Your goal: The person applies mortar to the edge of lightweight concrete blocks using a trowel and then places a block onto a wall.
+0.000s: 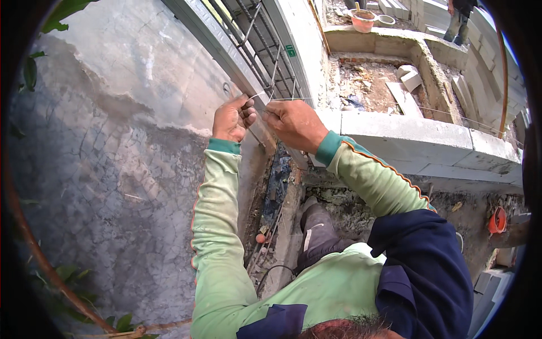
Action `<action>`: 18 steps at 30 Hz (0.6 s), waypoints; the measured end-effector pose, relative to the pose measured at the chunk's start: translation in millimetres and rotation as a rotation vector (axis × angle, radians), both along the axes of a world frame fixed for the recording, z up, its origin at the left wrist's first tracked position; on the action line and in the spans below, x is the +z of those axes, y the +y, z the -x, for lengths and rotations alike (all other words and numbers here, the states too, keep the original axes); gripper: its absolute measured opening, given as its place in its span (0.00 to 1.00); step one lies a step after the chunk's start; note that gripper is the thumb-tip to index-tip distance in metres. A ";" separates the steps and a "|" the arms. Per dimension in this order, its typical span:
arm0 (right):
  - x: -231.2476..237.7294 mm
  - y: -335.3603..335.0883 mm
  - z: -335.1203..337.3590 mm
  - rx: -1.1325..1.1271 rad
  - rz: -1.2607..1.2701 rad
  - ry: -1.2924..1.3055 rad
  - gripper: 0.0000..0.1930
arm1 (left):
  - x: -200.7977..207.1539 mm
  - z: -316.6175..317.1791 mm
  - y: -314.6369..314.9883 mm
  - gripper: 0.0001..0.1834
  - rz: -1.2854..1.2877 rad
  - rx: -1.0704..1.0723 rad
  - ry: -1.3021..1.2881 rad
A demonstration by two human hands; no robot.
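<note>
My left hand is closed, its thumb and finger pinching a thin white string beside a long grey metal channel. Close by on the right, my right hand is also closed, fingertips pressed together at the string by the channel's edge. What lies inside its fingers is mostly hidden. Just beyond both hands, steel reinforcing bars with tied stirrups stand between the channel and a pale block wall. From behind my right hand the string runs on to the right, above the wall.
A low wall of white blocks stretches right. Behind it are loose blocks, a mortar bucket and another person's legs. A cracked grey wall fills the left. An orange container hangs at right; rubble lies below.
</note>
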State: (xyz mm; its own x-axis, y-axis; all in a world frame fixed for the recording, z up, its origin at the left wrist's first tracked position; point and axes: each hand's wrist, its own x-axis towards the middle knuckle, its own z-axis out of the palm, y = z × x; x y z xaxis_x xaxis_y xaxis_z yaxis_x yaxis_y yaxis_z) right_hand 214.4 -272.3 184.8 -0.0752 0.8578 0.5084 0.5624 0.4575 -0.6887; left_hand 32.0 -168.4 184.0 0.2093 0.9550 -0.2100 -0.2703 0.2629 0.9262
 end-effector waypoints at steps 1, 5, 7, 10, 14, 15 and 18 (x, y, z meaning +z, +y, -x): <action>11.8 4.1 -11.5 -0.006 -0.040 -0.036 0.10 | -2.2 -1.4 0.0 0.06 0.031 0.029 -0.019; 44.9 48.2 -61.2 0.087 -0.142 -0.249 0.10 | -1.8 -16.4 -4.7 0.09 0.000 0.048 0.001; 54.7 70.5 -76.7 0.026 -0.244 -0.400 0.08 | -1.8 -21.1 -12.7 0.11 -0.107 0.064 0.072; 71.6 94.8 -74.3 0.078 -0.228 -0.537 0.06 | -20.7 -16.8 -10.0 0.17 -0.487 0.246 0.341; 63.5 134.2 -75.6 0.058 -0.307 -0.569 0.08 | -21.7 -31.9 -3.0 0.28 -0.992 0.450 0.585; 60.4 141.8 -74.8 0.092 -0.355 -0.513 0.09 | -17.7 -35.8 -1.4 0.30 -1.009 0.424 0.601; 60.0 156.1 -78.1 0.167 -0.394 -0.453 0.09 | -19.4 -38.6 -0.3 0.29 -0.963 0.401 0.599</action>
